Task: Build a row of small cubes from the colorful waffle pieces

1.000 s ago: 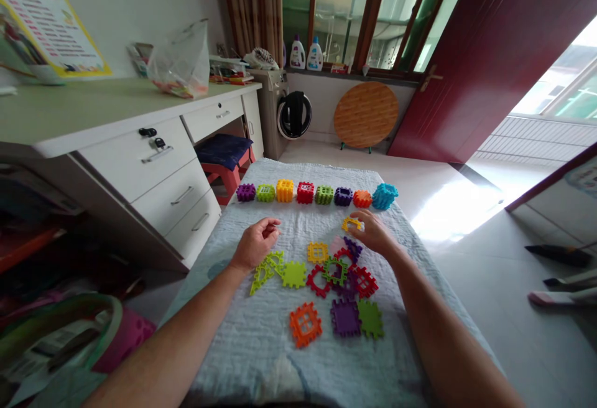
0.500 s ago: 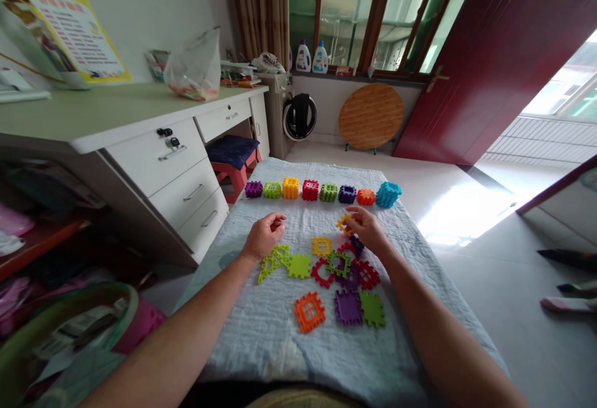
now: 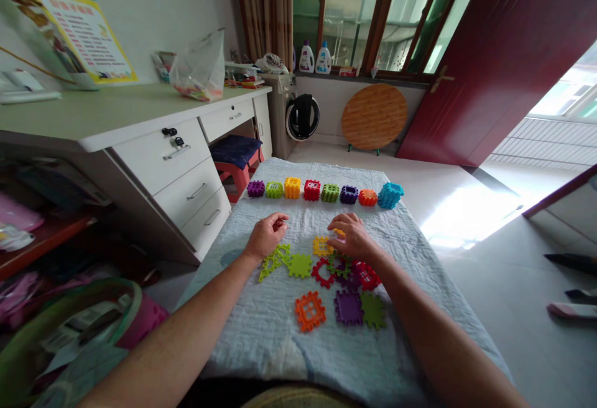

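My left hand (image 3: 267,236) hovers above the cloth with its fingers curled in, and no piece shows in it. Just below lie green triangular tiles (image 3: 274,261) and a solid green square tile (image 3: 300,265). My right hand (image 3: 353,235) is closed on a yellow interlocking tile (image 3: 339,232), mostly hidden under its fingers. Beside it is a yellow window tile (image 3: 321,246). Under and near this hand lie red (image 3: 321,273) and green (image 3: 342,264) ring tiles and a red window tile (image 3: 368,276). Nearer to me are orange (image 3: 310,311), purple (image 3: 348,307) and green (image 3: 372,310) square tiles.
A row of assembled cubes and stacks, from purple (image 3: 255,189) to blue (image 3: 390,195), stands along the far part of the cloth-covered table (image 3: 261,346). A desk (image 3: 116,106) and a stool (image 3: 237,153) are at left; a pink-and-green bin (image 3: 133,315) stands lower left.
My right hand has moved left and toward me with the yellow tile, now close to the yellow window tile. My left hand stays nearly in place. The view has shifted slightly.
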Tool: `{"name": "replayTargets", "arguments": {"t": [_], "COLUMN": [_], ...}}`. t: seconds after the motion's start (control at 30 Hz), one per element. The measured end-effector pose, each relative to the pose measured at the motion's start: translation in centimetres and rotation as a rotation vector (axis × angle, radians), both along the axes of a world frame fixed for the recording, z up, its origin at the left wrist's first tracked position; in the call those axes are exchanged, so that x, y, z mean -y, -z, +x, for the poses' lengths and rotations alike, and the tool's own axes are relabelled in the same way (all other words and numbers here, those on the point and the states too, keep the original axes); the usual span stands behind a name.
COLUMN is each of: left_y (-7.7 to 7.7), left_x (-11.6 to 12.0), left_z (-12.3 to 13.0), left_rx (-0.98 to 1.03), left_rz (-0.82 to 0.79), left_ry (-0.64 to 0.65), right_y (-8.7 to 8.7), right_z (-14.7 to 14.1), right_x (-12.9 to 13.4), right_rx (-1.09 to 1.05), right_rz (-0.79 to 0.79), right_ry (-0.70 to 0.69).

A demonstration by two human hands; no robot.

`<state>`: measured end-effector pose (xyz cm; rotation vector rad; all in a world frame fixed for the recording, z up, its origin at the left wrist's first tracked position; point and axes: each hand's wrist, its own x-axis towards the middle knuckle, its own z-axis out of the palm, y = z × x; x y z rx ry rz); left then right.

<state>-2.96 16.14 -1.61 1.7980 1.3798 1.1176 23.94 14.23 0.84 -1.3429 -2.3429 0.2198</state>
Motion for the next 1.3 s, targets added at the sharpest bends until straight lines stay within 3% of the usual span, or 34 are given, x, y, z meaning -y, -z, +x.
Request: {"name": "replayTargets", "arguments": {"t": [0.17, 0.3, 0.47, 0.57, 0.73, 0.9, 1.03, 1.17, 1.3], "left_y": [0.1, -0.1, -0.3, -0.3, -0.3, -0.3, -0.4, -0.6, -0.7], "left_x": [0.0, 0.1, 0.2, 0.2, 0.2, 0.2, 0.3, 0.3, 0.4], "left_z": [0.0, 0.0, 0.1, 0.1, 0.1, 0.1, 0.1, 0.1, 0.1], "left_rx": [-0.024, -0.039, -0.042, -0.043, -0.058, -0.063, -0.063, -0.061, -0.064], "left_rz": [0.023, 0.033, 0.032, 0.031, 0.040, 0.047, 0.044, 0.032, 0.023], "left_ry": [-0.005, -0.013, -0.015, -0.015, -0.020, -0.016, -0.020, -0.021, -0.021], "right_y": [-0.5, -0.5, -0.3, -0.3, -1.0, -1.3, -0.6, 0.1, 0.0], "right_z": [-1.4, -1.3, -1.4, -1.7, -2.3, -2.4, -2.7, -2.2, 0.2], "right_x": [0.7, 0.4, 0.5, 0.8, 1.3, 1.3, 1.2, 0.4, -1.0], "right_rx": [0.124, 0.036, -0.118, -0.078, -0.020, 0.037, 0.118, 0.009, -0.231], "right_rz": [-0.084, -0.103, 0.015, 0.079, -0.018, 0.055, -0.007, 0.018, 0.123], "right_ry": [-0.077, -0.089, 0.040, 0.065, -0.109, -0.026, -0.006, -0.001, 0.148]}}
